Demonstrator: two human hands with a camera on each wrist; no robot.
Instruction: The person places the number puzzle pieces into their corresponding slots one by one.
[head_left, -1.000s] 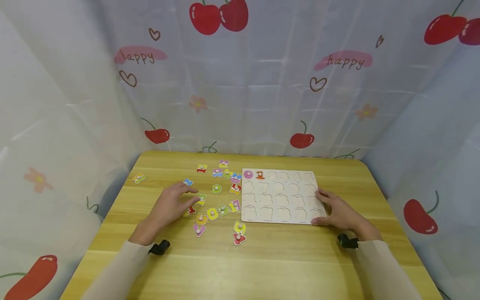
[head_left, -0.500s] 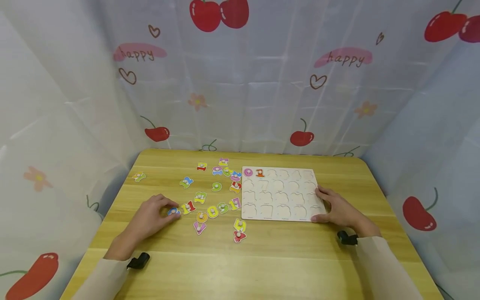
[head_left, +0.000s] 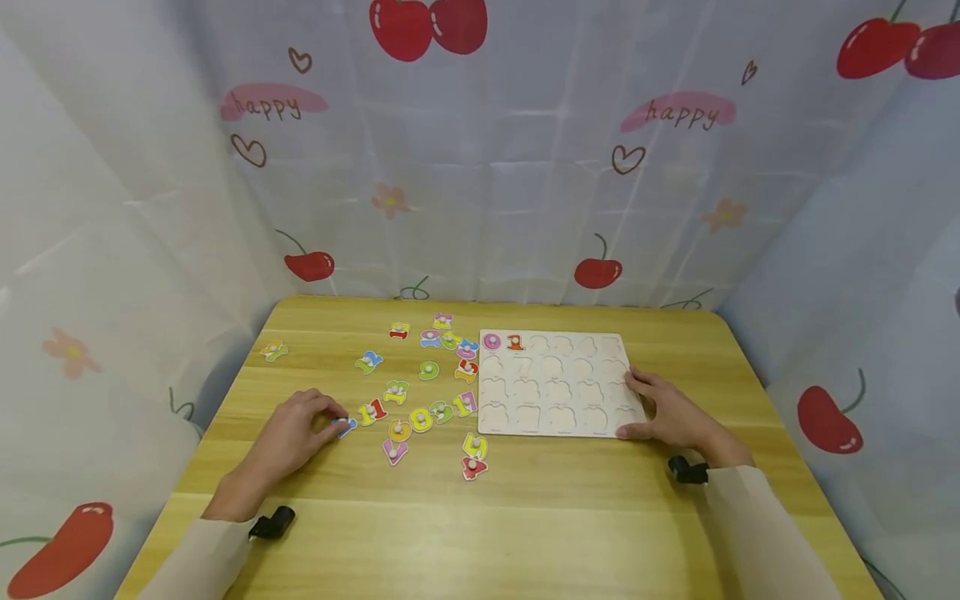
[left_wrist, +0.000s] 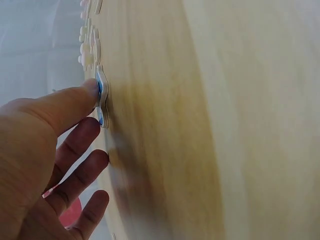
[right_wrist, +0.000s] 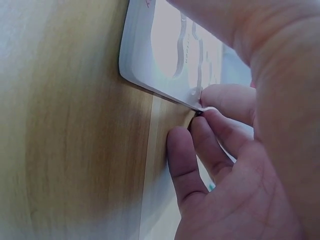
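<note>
In the head view my left hand (head_left: 296,433) is at the left of the scattered pieces, thumb and fingertips pinching a blue number piece (head_left: 347,427). The left wrist view shows the thumb against this blue piece (left_wrist: 103,107), which lies at table level; the other fingers are spread. My right hand (head_left: 675,421) holds the right edge of a pale wooden number puzzle board (head_left: 540,423), thumb at its near corner. In the right wrist view fingers rest over and beside the board's edge (right_wrist: 160,92). A pink 0 (head_left: 492,342) and an orange 1 (head_left: 515,342) sit in the board's top row.
Several knobbed number pieces lie left of the board, among them an 11 (head_left: 372,412), a yellow 0 (head_left: 422,419) and a green 9 (head_left: 428,370). A yellow 5 (head_left: 476,446) and red 4 (head_left: 474,468) lie nearer the front. One piece (head_left: 274,351) lies far left.
My left hand has moved left and toward the front from among the pieces, and now pinches the blue piece. The right hand stays at the board's edge.
</note>
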